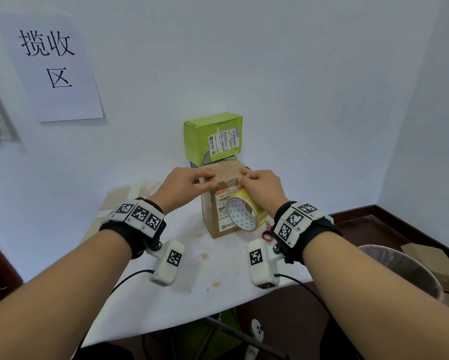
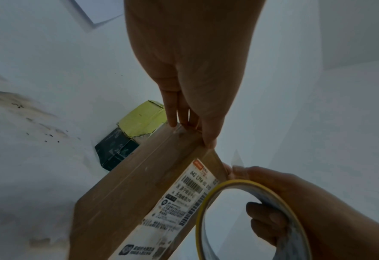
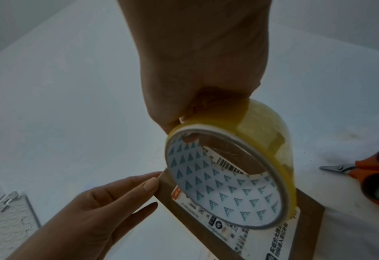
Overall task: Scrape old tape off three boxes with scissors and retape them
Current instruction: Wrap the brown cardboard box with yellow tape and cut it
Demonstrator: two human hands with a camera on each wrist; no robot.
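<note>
Our left hand (image 1: 184,184) lies with straight fingers (image 2: 175,112) pressed flat on the top left edge of the brown box (image 1: 219,203), thumb along the near upper corner. Our right hand (image 1: 261,189) has its fingers (image 2: 264,218) curled through the core of a yellow tape roll (image 1: 245,213), which hangs tilted against the box's labelled front face, while thumb and fingertip pinch a strip of clear tape at the box's top right edge. The box stands upright at the centre of the table (image 1: 192,287). Touching it at 12 o'clock is a green box (image 1: 213,137) stacked on a dark box (image 2: 115,149), both against the wall. Orange-handled scissors (image 3: 370,176) lie on the table at 3 o'clock, near the box but apart from it, blades closed. There is open tabletop at 9 o'clock and at 6 o'clock towards us; the table's right edge runs close beyond the scissors. The white surface is stained brown in places. A paper sign (image 1: 54,66) with Chinese characters hangs on the pale wall at 10 o'clock. On the dark floor at 4 o'clock stands a lined bin (image 1: 400,271).
</note>
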